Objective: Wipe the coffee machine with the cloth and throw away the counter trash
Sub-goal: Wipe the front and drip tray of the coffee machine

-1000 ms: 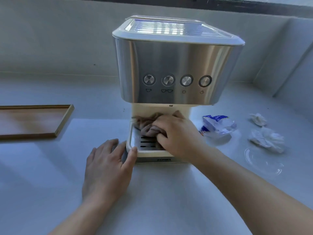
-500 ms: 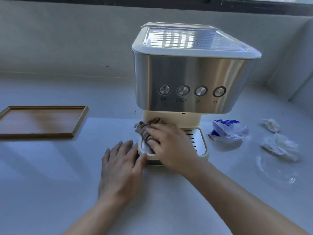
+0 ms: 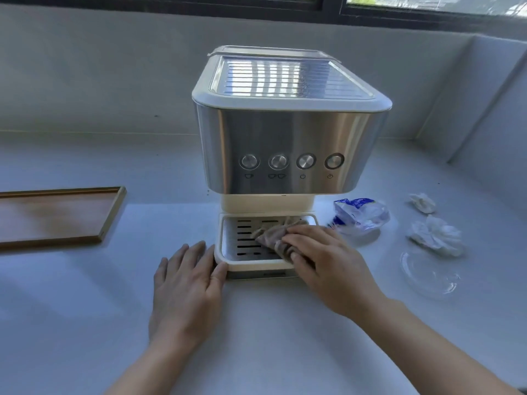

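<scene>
Our right hand (image 3: 328, 269) bunches the cloth (image 3: 273, 235) in its grip on the coffee machine (image 3: 288, 143) drip tray (image 3: 225, 260); our left hand (image 3: 188, 292) lies flat, fingers spread, beside it on the counter (image 3: 71, 295). Trash (image 3: 436, 235) sits right.

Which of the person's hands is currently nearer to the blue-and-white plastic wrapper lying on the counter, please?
The right hand, pressing the cloth on the drip tray, sits just beside the plastic wrapper. The left hand rests flat at the tray's opposite corner, farther away.
</scene>
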`<state>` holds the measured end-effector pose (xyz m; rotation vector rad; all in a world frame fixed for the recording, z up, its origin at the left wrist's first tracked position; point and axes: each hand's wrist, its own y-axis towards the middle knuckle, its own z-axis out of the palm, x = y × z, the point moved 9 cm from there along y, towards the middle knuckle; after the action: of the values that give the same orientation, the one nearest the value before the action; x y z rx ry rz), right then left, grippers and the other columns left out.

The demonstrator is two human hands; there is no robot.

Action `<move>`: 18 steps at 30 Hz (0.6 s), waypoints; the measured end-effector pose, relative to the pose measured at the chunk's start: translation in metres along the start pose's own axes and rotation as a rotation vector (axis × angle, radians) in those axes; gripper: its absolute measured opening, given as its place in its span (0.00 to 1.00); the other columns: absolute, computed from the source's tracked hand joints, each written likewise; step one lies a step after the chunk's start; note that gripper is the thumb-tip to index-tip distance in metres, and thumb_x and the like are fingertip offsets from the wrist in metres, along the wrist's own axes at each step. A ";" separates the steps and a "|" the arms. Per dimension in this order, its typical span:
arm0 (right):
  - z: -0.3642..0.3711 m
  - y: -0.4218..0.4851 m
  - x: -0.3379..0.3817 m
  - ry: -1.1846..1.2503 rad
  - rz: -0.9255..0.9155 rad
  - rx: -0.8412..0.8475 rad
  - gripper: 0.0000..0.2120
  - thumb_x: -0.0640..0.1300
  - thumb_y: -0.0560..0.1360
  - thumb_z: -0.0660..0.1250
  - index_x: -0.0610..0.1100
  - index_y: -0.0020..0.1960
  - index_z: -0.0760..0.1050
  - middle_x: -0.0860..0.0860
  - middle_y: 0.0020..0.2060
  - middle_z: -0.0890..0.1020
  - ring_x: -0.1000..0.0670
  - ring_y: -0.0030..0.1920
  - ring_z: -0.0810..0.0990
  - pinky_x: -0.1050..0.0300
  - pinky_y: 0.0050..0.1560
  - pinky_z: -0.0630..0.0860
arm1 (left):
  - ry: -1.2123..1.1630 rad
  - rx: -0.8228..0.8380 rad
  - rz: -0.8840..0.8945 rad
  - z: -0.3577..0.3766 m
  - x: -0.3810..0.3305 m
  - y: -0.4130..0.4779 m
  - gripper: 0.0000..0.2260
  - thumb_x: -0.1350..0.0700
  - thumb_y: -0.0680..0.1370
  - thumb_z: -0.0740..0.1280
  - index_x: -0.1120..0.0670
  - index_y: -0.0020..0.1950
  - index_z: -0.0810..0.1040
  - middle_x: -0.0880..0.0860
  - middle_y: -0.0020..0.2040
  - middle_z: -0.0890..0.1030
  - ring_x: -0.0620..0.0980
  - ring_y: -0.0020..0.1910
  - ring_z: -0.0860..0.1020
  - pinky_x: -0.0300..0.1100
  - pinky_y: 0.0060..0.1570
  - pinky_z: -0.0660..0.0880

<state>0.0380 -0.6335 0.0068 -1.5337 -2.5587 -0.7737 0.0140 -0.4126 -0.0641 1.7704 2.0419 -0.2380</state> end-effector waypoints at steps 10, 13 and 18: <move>-0.002 -0.019 0.006 -0.051 0.218 -0.288 0.14 0.33 0.71 0.71 0.42 0.55 0.81 0.48 0.55 0.82 0.43 0.56 0.78 0.50 0.57 0.77 | 0.027 0.054 -0.014 -0.001 -0.002 -0.002 0.24 0.42 0.81 0.45 0.44 0.76 0.61 0.45 0.77 0.61 0.48 0.77 0.52 0.51 0.76 0.45; -0.003 -0.013 0.015 -0.100 0.233 -0.280 0.13 0.32 0.67 0.72 0.40 0.51 0.82 0.47 0.51 0.83 0.41 0.51 0.80 0.49 0.53 0.78 | 0.026 0.070 -0.010 -0.002 -0.003 -0.001 0.25 0.42 0.81 0.44 0.45 0.77 0.60 0.45 0.78 0.60 0.48 0.77 0.51 0.51 0.76 0.44; -0.001 -0.005 0.032 -0.201 0.207 -0.196 0.14 0.33 0.66 0.72 0.44 0.50 0.82 0.48 0.49 0.83 0.44 0.48 0.81 0.51 0.49 0.78 | 0.054 0.082 -0.023 -0.002 -0.004 0.001 0.26 0.41 0.81 0.42 0.44 0.77 0.58 0.45 0.78 0.58 0.48 0.78 0.50 0.51 0.76 0.43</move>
<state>0.0175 -0.6102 0.0155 -1.9936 -2.4592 -0.9098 0.0147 -0.4151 -0.0610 1.8209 2.1197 -0.2874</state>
